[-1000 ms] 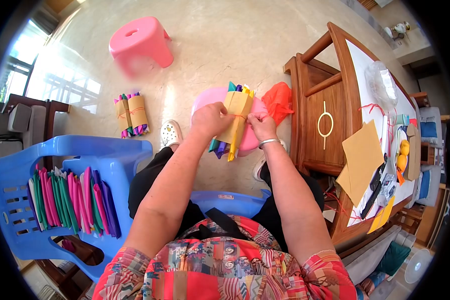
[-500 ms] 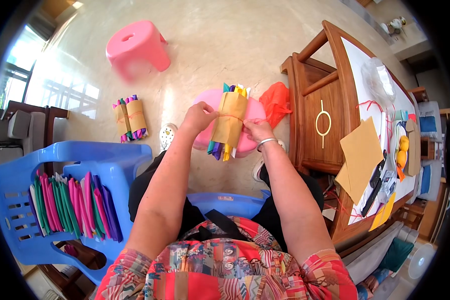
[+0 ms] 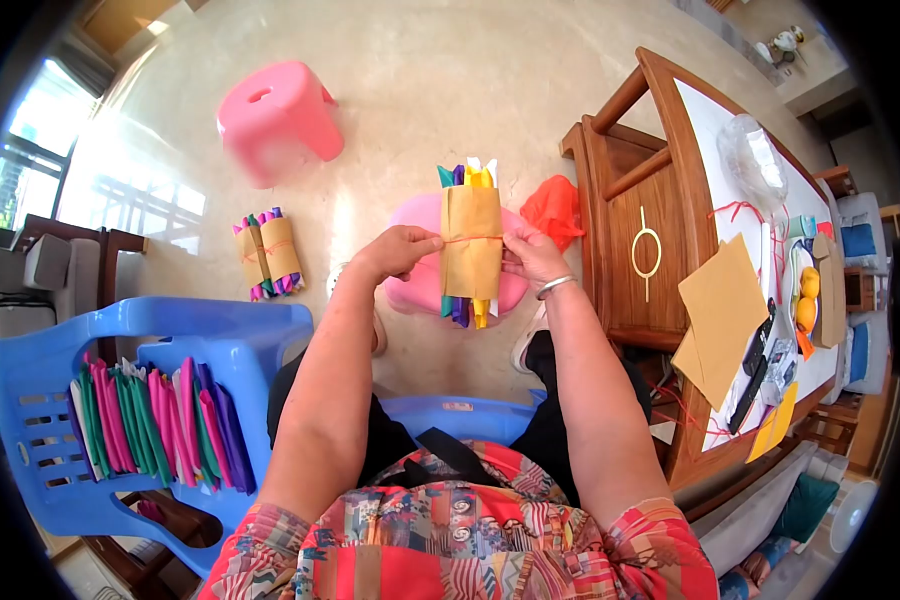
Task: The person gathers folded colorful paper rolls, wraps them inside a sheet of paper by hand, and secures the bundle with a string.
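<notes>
A bundle [image 3: 471, 262] of green, purple, yellow and white folded pieces, wrapped in brown paper, stands out over a pink stool [image 3: 411, 285]. A thin red string [image 3: 470, 238] runs across the middle of the wrapper. My left hand [image 3: 402, 252] is closed at the bundle's left edge, fingertips pinched on the string. At the right edge my right hand [image 3: 535, 255], with a silver bangle at the wrist, is closed, its thumb and fingers gripping the bundle's side.
Two wrapped bundles [image 3: 267, 252] lie on the floor at left. A blue chair [image 3: 160, 315] holds folded coloured pieces. Another pink stool [image 3: 278, 115] stands farther off. A red bag [image 3: 553, 212] lies beside a wooden table [image 3: 660, 80] bearing brown paper sheets, oranges and string.
The bundle was tilted, with the string off to one side; it has turned upright and its wrapper faces me. Both hands have moved along with it to its two sides.
</notes>
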Demonstrator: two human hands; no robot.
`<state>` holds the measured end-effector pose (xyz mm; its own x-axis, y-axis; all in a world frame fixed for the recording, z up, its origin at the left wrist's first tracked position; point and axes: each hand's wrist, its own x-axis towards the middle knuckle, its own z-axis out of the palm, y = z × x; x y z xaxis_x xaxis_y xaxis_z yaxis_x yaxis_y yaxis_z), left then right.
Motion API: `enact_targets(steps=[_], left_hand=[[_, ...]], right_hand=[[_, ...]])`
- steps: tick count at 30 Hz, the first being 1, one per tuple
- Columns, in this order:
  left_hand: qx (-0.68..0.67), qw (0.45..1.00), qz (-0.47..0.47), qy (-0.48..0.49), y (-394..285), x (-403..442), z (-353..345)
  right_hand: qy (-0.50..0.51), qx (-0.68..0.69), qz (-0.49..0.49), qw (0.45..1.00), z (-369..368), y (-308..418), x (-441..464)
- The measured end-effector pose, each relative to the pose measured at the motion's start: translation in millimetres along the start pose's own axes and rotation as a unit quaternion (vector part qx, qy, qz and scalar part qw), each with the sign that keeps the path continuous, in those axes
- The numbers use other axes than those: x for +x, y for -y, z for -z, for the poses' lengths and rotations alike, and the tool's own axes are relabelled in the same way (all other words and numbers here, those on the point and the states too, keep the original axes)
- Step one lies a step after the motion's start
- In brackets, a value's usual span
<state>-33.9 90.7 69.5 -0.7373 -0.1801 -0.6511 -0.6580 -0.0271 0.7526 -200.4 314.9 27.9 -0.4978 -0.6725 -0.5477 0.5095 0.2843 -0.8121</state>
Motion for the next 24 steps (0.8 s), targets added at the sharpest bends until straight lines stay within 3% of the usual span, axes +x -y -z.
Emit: enact_targets(steps=[2, 8, 14, 17, 20, 24], left_hand=[[-0.026, 0.999, -0.021, 0.019, -7.8, -7.8, 1.7], [-0.122, 0.984, -0.034, 0.124, -8.1, -14.6, 4.3], [-0.153, 0.979, -0.017, 0.137, -6.8, -11.9, 6.8], [-0.154, 0.979, -0.029, 0.13, -4.5, -9.6, 5.4], [-0.067, 0.991, -0.097, 0.062, -22.9, -23.8, -2.9], [0.028, 0.982, -0.187, 0.001, -36.0, -24.0, 0.2]], right_hand=[[0.03, -0.059, 0.032, 0.997, 2.3, 16.4, -7.1], [0.079, -0.056, 0.056, 0.994, 10.7, 35.2, -17.3], [0.108, -0.025, 0.072, 0.991, 15.1, 30.7, -14.5], [0.113, 0.018, 0.069, 0.991, 10.1, 33.2, -14.9], [0.071, 0.025, 0.08, 0.994, 7.7, 37.6, -13.3], [0.061, 0.002, 0.179, 0.982, 7.2, 59.7, -17.4]])
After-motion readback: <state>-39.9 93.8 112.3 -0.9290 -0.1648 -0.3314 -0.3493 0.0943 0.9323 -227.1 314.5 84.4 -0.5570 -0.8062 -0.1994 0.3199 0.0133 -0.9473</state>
